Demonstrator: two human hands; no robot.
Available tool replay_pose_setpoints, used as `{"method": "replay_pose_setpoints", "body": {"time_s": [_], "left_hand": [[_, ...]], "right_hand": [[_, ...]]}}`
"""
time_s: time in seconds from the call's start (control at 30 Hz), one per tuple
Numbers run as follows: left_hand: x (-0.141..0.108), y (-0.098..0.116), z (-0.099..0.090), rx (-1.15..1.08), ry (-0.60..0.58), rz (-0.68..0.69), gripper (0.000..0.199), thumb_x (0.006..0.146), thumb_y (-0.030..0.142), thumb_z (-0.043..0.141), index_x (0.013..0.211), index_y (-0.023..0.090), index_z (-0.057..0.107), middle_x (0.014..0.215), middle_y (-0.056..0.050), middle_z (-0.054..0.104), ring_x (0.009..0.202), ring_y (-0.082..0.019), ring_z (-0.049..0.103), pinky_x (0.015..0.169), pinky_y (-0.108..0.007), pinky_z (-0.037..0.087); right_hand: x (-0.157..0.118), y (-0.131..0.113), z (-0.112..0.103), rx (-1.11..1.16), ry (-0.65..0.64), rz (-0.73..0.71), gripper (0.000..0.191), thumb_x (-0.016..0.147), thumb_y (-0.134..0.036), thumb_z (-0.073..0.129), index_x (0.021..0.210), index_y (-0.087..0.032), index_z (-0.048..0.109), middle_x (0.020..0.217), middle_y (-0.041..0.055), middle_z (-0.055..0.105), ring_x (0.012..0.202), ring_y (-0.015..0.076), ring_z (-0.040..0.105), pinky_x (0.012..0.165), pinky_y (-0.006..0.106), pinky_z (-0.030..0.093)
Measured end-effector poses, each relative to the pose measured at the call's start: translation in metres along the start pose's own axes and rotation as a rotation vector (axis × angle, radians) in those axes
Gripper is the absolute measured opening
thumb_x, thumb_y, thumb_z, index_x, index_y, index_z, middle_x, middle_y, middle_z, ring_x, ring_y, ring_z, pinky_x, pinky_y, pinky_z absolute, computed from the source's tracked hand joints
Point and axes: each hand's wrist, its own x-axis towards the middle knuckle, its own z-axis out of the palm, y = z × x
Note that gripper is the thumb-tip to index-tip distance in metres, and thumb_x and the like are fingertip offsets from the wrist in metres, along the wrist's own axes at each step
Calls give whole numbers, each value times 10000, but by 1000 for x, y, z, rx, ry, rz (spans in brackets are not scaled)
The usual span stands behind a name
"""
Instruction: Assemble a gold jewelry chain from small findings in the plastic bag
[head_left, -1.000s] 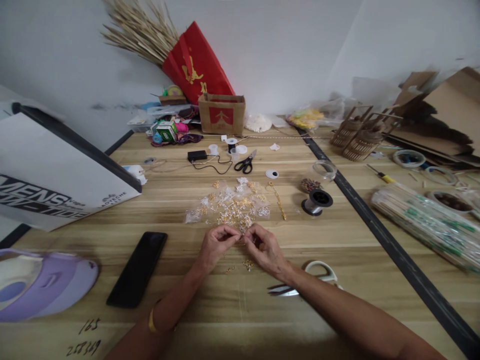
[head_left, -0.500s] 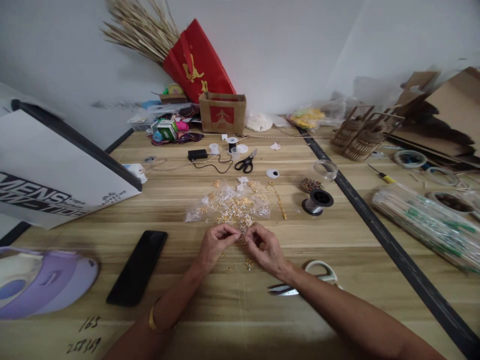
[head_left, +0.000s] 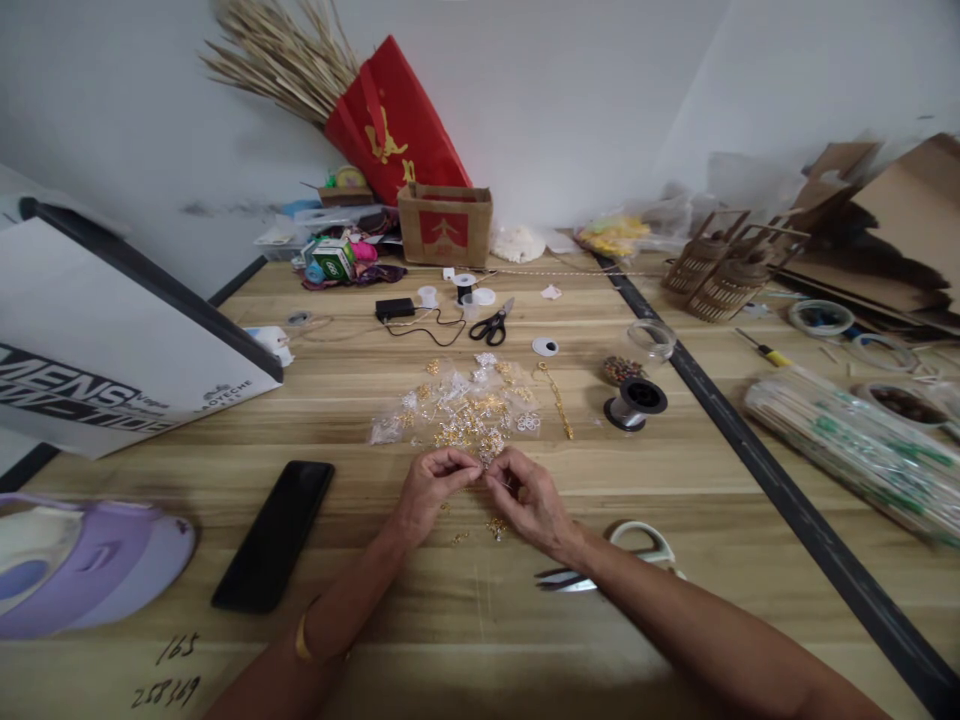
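My left hand (head_left: 437,490) and my right hand (head_left: 531,500) meet fingertip to fingertip over the wooden table, just in front of a heap of gold and silver beads and charms (head_left: 476,420) on clear plastic bags. Both are closed in a pinch; what lies between the fingertips is too small to name. A few small gold pieces (head_left: 496,528) lie on the wood below my hands. White-handled scissors (head_left: 646,545) rest beside my right forearm, partly behind it. Right of the heap is a gold chain (head_left: 556,402).
A black phone (head_left: 274,536) and a purple visor (head_left: 112,565) lie at left, near a white box (head_left: 127,340). Black scissors (head_left: 491,325) are behind the heap. At right stand a wire spool (head_left: 636,403) and bundled sticks (head_left: 847,445).
My right hand has shifted slightly left, its fingertips now closer to those of my left hand. My left hand has hardly moved.
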Motion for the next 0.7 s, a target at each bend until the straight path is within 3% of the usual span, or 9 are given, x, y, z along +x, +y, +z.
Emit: {"method": "replay_pose_setpoints", "body": {"time_s": [0.7], "left_hand": [[-2,2,-1,110,-60,11,133,655,250,733,706,140,678,699,-7,655,667,-121,564,663,-218,435]], "right_hand": [[0,1,0,-24,-10,21,76,850,-224,511,788,-181,522,654,-11,504,551,98,442,483,206,351]]}}
